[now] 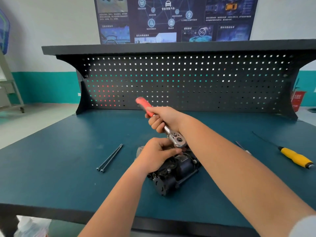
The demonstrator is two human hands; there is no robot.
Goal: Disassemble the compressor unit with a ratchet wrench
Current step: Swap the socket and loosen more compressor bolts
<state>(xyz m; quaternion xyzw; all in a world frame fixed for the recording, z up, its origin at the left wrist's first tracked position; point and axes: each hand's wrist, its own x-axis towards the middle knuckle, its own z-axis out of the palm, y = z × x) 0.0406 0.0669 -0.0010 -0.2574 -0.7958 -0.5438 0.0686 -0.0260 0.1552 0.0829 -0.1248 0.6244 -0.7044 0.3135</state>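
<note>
- The compressor unit [176, 170], black and roughly cylindrical, lies on its side on the teal workbench [51, 168], a little below and right of the frame's centre.
- The left hand [156, 155] comes up from the bottom centre. Its fingers are curled over the upper end of the compressor unit and grip it. The fingertips sit directly under the wrench head; whether they touch the socket cannot be told.
- The right hand [163, 119] is wrapped tightly around the shaft of the ratchet wrench [177, 140], just below its red handle.
- The wrench's metal head sits on top of the compressor unit, and the handle slants up and left toward the pegboard [188, 79].
- Two long bolts [110, 158] lie side by side on the workbench, left of the compressor unit and apart from it.
- A yellow-handled screwdriver [295, 158] lies at the right edge of the frame, its thin shaft pointing up and left.
- A dark poster [171, 17] hangs on the wall above the pegboard's shelf.
</note>
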